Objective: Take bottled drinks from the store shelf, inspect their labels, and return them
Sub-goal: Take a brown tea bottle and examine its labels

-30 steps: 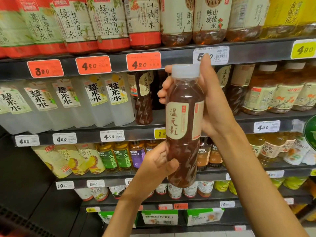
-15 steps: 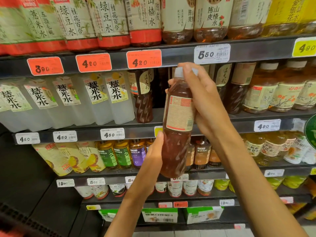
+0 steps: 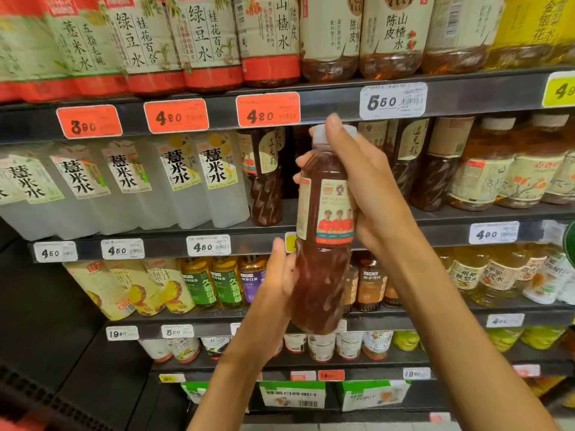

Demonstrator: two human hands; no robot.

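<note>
Bottle (image 3: 323, 231) of dark reddish drink held upright in front of the shelf (image 3: 342, 98), at frame centre. Right hand (image 3: 370, 194) grips neck and label from 3 o'clock. Left hand (image 3: 277, 284), fingers straight, touches lower body at 8 o'clock.

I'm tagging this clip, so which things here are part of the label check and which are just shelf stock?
In the job:
dark tea bottle
right hand gripping it
left hand at its lower part

Just shelf stock:
white cartons
orange price tags
green boxes
</note>
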